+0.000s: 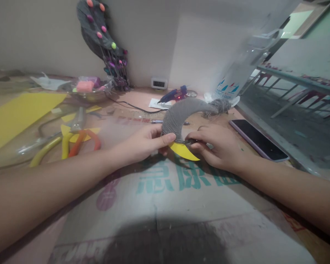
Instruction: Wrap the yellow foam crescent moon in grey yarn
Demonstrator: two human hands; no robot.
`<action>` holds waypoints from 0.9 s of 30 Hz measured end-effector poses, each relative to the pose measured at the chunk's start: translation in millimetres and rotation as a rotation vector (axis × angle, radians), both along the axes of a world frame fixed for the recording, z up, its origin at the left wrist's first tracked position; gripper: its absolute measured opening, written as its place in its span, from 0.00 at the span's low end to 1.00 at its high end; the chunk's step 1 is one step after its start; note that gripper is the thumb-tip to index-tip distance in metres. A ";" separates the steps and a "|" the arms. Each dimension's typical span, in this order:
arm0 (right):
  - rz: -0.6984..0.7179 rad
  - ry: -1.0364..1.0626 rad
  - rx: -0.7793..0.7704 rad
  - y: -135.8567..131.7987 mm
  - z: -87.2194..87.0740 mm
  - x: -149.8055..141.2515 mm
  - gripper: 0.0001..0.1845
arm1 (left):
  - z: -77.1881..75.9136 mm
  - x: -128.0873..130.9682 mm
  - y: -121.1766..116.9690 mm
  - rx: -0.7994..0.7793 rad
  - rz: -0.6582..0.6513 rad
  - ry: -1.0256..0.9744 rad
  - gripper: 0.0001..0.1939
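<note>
Pale wall [143, 40] behind a worktable [130, 96], with a clear bowl [89, 96] of pink and purple pieces — and, above a printed sheet [159, 216], a yellow crescent [184, 151] partly wrapped in gray yarn [172, 121], clasped by left hand [151, 141], yarn pinched tightly in right hand [218, 146].

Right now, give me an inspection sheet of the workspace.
Surface: printed sheet, shadowed in front.
Work items: gray-wound crescent, yellow lower tip unwound; gray yarn bundle behind.
Clutter: phone right; yellow sheet and orange-and-yellow-handled tools left; glue gun behind, red light lit.
Grippers: bare hands; left hand holds the crescent, right hand pinches something dark at its wound edge, blurred.
Cables: black cable along the back; connection unclear.
Surroundings: wall behind; long table beyond, right.
</note>
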State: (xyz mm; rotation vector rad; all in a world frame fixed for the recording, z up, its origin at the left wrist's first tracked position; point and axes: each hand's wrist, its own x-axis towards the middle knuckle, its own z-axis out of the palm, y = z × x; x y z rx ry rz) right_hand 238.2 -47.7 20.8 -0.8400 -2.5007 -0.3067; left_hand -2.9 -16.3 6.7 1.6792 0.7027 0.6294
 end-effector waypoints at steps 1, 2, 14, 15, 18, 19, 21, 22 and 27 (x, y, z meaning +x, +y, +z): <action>-0.004 -0.003 0.003 0.0 -0.4 -0.2 0.16 | 0.4 -0.4 -0.2 -0.012 0.007 0.013 0.18; -0.009 0.000 0.009 0.0 -0.9 -0.3 0.16 | 0.7 -0.7 -0.3 -0.023 0.014 0.023 0.18; -0.036 -0.005 -0.025 0.0 1.0 -0.2 0.16 | 3.1 -0.1 -0.4 -0.022 0.003 0.026 0.20; -0.039 -0.012 -0.036 -0.3 1.8 0.1 0.16 | 3.3 0.0 -0.6 -0.018 0.000 0.022 0.20; -0.045 -0.020 -0.038 -0.9 3.1 0.7 0.16 | 3.6 0.0 -1.0 -0.017 -0.002 0.015 0.20; -0.044 -0.021 -0.032 -0.9 3.1 0.7 0.16 | 3.6 -0.1 -1.0 -0.020 0.000 0.018 0.20; -0.037 -0.024 -0.018 -0.8 2.8 0.5 0.16 | 3.3 -0.4 -1.1 -0.028 0.005 0.022 0.20; -0.032 -0.023 -0.010 -0.7 2.5 0.2 0.16 | 3.1 -0.5 -1.1 -0.033 0.006 0.024 0.20; -0.024 0.002 0.031 0.1 -0.1 -1.0 0.15 | 2.7 -0.7 -1.1 -0.047 0.012 0.019 0.20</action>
